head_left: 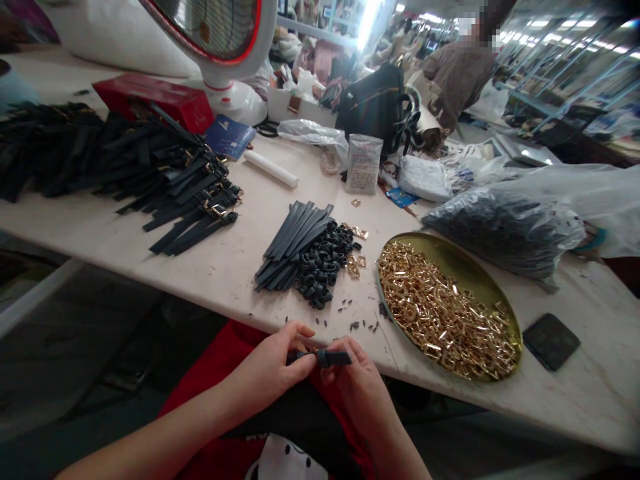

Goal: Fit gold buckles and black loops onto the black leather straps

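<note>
Inside the round tray (467, 263), gold buckles (445, 317).

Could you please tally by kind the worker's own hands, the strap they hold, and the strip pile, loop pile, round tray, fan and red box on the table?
Left hand and right hand: 2
Held strap: 1
Strip pile: 1
Loop pile: 1
Round tray: 1
Fan: 1
Red box: 1
Total: 8
</note>
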`<action>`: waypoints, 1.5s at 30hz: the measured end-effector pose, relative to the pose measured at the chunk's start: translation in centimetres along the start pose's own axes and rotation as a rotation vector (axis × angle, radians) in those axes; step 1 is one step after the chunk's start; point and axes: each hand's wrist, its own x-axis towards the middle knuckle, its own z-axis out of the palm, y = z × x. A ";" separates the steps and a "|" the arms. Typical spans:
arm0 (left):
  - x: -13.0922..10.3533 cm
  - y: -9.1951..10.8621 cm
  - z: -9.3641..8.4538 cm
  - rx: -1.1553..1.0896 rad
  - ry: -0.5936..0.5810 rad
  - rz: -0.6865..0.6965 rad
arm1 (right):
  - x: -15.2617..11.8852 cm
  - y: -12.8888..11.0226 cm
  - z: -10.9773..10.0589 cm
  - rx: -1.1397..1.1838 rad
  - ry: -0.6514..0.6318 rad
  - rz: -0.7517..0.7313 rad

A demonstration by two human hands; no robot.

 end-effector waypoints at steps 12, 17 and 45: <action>-1.9 -0.4 0.7 0.262 0.068 -0.018 | -1.5 1.6 -0.5 -0.040 -0.159 0.152; -3.7 0.0 0.8 -0.086 -0.034 -0.018 | -2.5 1.3 0.3 -0.234 -0.018 -0.074; -2.5 -0.4 -0.8 0.221 -0.265 -0.051 | -1.5 1.8 -0.7 -1.093 -0.152 -0.398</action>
